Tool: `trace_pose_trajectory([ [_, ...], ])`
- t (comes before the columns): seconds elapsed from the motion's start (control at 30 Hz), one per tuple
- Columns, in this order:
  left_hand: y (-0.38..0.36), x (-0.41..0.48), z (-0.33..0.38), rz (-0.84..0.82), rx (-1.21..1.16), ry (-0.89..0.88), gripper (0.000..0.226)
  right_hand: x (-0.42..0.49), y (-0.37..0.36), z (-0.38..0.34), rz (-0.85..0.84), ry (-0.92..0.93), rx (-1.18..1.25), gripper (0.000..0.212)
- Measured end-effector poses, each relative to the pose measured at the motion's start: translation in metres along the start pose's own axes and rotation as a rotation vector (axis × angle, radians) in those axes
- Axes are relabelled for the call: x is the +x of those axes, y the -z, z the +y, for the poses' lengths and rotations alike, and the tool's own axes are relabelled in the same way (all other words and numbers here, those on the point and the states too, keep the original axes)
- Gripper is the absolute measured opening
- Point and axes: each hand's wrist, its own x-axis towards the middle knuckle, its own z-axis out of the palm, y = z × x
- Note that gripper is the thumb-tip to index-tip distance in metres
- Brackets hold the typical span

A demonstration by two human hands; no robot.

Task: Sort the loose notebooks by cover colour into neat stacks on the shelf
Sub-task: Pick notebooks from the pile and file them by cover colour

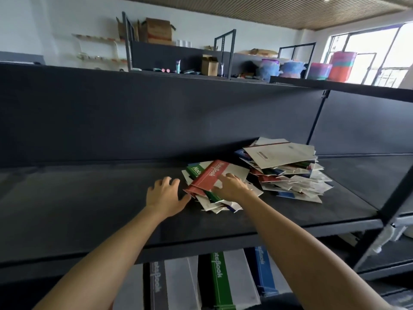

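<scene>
A loose heap of notebooks [288, 173] lies on the black shelf [89, 198], right of centre, with red, green, blue and white covers mixed. A smaller pile nearer me has a red notebook [209, 175] on top and a green notebook [194, 170] just behind it. My right hand [230, 186] rests on the red notebook with fingers spread. My left hand [165, 195] hovers with fingers spread at the pile's left edge, its thumb near the red notebook's corner; I cannot tell if it touches.
On the shelf below stand grey [158, 285], green [220, 278] and blue [263, 269] notebooks. A black upright post [393, 198] frames the shelf at right. Boxes [156, 30] and colourful tubs [339, 66] sit on racks behind.
</scene>
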Motion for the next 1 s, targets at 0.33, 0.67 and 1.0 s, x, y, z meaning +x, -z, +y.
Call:
trace_pose_trajectory([
  [0.33, -0.011, 0.039, 0.010, 0.059, -0.538, -0.013, 0.029, 0.014, -0.003, -0.012, 0.061, 0.259, -0.520, 0.032],
  [0.67, 0.001, 0.032, 0.000, -0.339, -1.813, 0.639, 0.042, -0.006, 0.002, -0.001, 0.066, 0.658, -0.295, 0.035],
  [1.0, 0.008, 0.022, -0.021, -0.115, -1.679, 0.745, 0.038, 0.037, -0.004, -0.003, -0.109, 0.290, -0.234, 0.052],
])
